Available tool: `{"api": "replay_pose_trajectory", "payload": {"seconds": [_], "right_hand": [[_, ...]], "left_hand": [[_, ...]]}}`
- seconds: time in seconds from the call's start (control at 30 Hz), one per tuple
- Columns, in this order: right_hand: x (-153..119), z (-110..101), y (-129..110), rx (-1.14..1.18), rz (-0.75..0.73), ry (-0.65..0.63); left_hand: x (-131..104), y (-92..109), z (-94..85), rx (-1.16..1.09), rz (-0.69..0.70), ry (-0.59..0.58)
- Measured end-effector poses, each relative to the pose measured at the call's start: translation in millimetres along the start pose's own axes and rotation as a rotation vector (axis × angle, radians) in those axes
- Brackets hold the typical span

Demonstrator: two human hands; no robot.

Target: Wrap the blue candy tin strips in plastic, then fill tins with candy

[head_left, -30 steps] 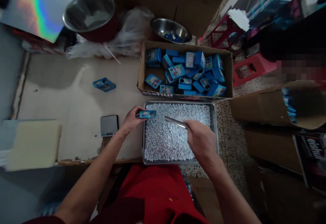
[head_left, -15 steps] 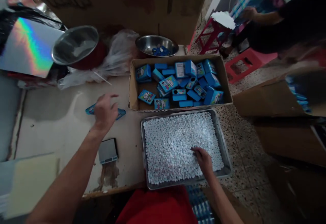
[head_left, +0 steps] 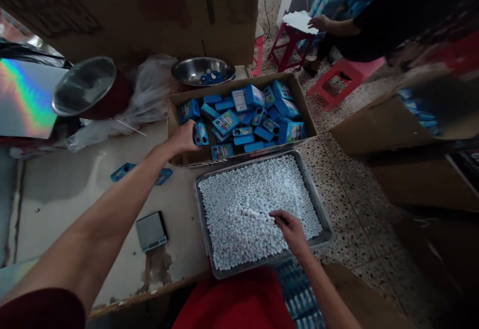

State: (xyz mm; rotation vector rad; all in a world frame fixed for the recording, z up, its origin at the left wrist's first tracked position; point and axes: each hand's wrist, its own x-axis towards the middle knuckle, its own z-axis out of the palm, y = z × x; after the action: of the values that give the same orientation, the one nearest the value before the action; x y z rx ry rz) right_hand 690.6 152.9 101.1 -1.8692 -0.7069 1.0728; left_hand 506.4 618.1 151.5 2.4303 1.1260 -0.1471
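Note:
My left hand is closed on a small blue box at the left end of an open carton of similar boxes. Over a metal tray filled with small white pellets, my right hand pinches a thin tool whose far end is heaped with pellets. Blue packs lie on the table, partly hidden under my left forearm. A small scale sits left of the tray.
Behind the carton stands a metal bowl with blue and white pieces, beside plastic bags and a larger bowl. A person in dark clothing is at the upper right near red stools. Cartons stand at the right.
My left hand has moved from the blue packs on the table to the carton and taken hold of a box. My right hand has lifted pellets on the tool. The view has shifted.

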Motion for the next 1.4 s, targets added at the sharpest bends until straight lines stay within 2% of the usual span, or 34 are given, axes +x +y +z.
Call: {"api": "replay_pose_trajectory", "payload": {"seconds": [0.07,0.13,0.2,0.27,0.37,0.5,0.6,0.67,0.77,0.87,0.97,1.03,1.1,1.2,1.27,1.33,1.4], "right_hand": [[-3,-7,-34,0.021,0.002,-0.008],[-6,-16,-71,0.037,-0.011,-0.027],[-9,-26,-105,0.05,-0.028,-0.046],[-11,-35,-134,0.048,-0.042,-0.069],[-8,-44,-157,0.007,-0.064,-0.095],[4,-46,-152,-0.084,-0.08,-0.097],[12,-43,-139,-0.19,-0.093,-0.094],[13,-38,-138,-0.341,-0.134,-0.074],[7,-21,-153,-0.684,-0.226,-0.056],[-2,7,-180,-1.03,-0.213,-0.071],[-9,24,-195,-1.183,-0.206,-0.114],[-13,15,-187,-1.16,-0.239,-0.094],[-17,-14,-161,-1.09,-0.244,0.006],[-14,-70,-92,-0.988,-0.164,0.212],[0,-90,-37,-0.814,-0.099,0.268],[21,-82,11,-0.626,-0.092,0.238],[42,-52,44,-0.499,-0.113,0.166]], "left_hand": [[-34,14,-13.1,-0.152,0.053,0.181],[-75,32,-13.1,-0.409,0.132,0.301],[-116,50,0.2,-0.606,0.145,0.274],[-150,67,21.8,-0.679,0.088,0.216],[-183,88,54.4,-0.731,0.047,0.211],[-203,104,76.1,-0.801,0.132,0.19],[-210,106,81.6,-0.823,0.118,0.139],[-211,105,87.7,-0.816,0.117,0.099],[-211,102,103.7,-0.809,0.118,0.078],[-209,104,121.6,-0.858,0.066,0.051],[-209,106,135.6,-0.9,0.035,0.018],[-210,104,142.4,-0.936,0.03,0.025],[-212,98,146.8,-0.99,0.024,0.063],[-216,88,146.2,-1.001,0.006,0.12],[-219,85,141.0,-0.957,-0.015,0.122],[-223,85,133.5,-0.919,-0.051,0.117],[-226,88,125.8,-0.888,-0.086,0.124]]}}
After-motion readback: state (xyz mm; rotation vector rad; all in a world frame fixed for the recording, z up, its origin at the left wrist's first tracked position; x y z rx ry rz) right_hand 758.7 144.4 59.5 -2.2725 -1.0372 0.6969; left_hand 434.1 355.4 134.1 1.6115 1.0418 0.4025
